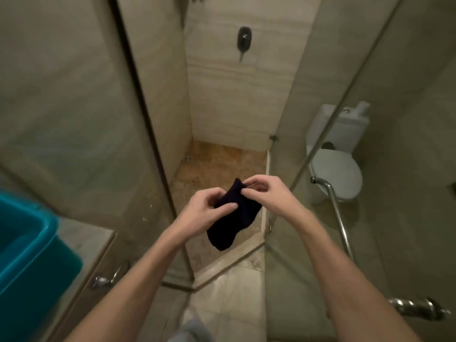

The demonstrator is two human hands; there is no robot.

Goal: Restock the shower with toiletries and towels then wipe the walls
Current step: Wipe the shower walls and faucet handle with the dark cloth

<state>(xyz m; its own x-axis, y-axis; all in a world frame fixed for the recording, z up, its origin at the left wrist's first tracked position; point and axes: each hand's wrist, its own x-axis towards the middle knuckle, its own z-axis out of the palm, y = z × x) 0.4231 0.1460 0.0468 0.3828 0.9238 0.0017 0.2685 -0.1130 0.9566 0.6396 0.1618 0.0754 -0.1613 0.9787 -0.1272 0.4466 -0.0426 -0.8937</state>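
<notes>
I hold a small dark, sock-like cloth (234, 220) in front of me at the open shower entrance. My left hand (204, 211) pinches its left edge between thumb and fingers. My right hand (266, 193) pinches its top corner. The rest of the cloth hangs down limp below both hands. Beyond it lie the beige tiled shower walls (234, 95) and the brown speckled shower floor (217, 164). A dark mixer valve (244, 39) sits high on the back wall.
A glass panel (74, 107) stands at the left and the open glass door (357, 119) with a metal handle bar (338, 213) at the right. A white toilet (335, 166) shows behind the door. A teal bin (27, 245) sits at the far left on a ledge.
</notes>
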